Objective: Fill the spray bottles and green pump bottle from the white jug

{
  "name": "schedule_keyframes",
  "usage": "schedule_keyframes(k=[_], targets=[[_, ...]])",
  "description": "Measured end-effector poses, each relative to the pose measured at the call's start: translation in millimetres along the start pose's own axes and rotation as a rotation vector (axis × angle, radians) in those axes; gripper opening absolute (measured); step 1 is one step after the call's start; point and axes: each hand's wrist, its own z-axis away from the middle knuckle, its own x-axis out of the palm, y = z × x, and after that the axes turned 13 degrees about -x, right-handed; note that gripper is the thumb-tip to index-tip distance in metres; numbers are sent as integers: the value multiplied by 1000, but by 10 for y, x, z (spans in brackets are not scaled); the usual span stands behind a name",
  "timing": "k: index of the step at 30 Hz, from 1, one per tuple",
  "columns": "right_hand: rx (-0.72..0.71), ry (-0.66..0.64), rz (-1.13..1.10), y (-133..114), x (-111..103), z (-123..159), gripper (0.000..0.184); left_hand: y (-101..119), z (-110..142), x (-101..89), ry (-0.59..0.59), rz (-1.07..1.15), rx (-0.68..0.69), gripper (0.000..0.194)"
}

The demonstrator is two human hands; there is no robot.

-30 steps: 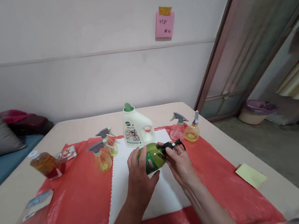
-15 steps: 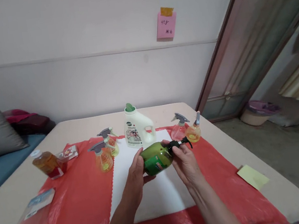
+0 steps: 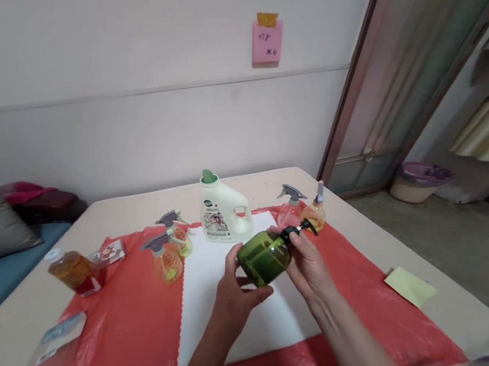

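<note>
A green translucent pump bottle (image 3: 263,258) lies tilted on its side in the air above a white cloth (image 3: 267,328), its black pump pointing right. My left hand (image 3: 236,289) grips the base end, thumb below and fingers on the far side. Around the neck, just under the pump, my right hand (image 3: 304,260) is closed. The label side is turned away from me. Behind the bottle stands a pale green detergent jug (image 3: 226,214) with a green piece in its mouth.
Two spray bottles, one orange (image 3: 167,264) and one yellowish (image 3: 183,242), stand left of the jug. A pink spray bottle (image 3: 290,214) and another orange one (image 3: 315,215) stand right. An amber bottle (image 3: 73,272) and yellow sticky notes (image 3: 410,286) flank the red sheet (image 3: 128,325).
The pump bottle has been rolled, so its green label no longer faces me. My left thumb has shifted from its top to below it. The bottle has moved slightly right.
</note>
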Motion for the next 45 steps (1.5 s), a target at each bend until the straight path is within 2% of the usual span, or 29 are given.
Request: schedule_keyframes(k=[3,7,9,13,16,18,20,22,26,30,32,36,39,45], targets=[[19,5,-21,-2,-5,1,29,19,18,3,-12,129,-53,107],[26,0,-60,0,1,-5,28,53,13,-41,-75,305,-84,67],[23,0,-75,-1,5,-8,27,66,2,-71,-107,332,-75,61],[30,-3,-110,9,-13,-22,23,40,-17,-79,-45,281,96,94],[70,34,-128,32,-57,-48,24,-6,4,-49,7,53,237,89],[92,62,-120,45,-91,-67,25,-13,37,-34,14,-68,205,85],[97,62,-109,47,-115,-80,24,10,72,-29,-16,-77,104,90],[81,34,-99,36,-122,-81,23,50,92,-33,-48,-18,50,94],[46,-18,-75,7,-99,-65,24,101,65,-41,-32,157,23,79],[41,-10,-77,10,-102,-68,23,88,18,-30,-34,303,38,111],[45,0,-75,18,-121,-77,23,78,22,-30,-57,261,37,114],[76,28,-51,26,-151,-89,30,64,59,-43,-145,87,-67,107],[74,18,-40,21,-139,-80,27,59,68,-50,-165,140,-33,102],[59,-9,-25,8,-79,-53,27,87,59,-67,-119,209,-40,71]])
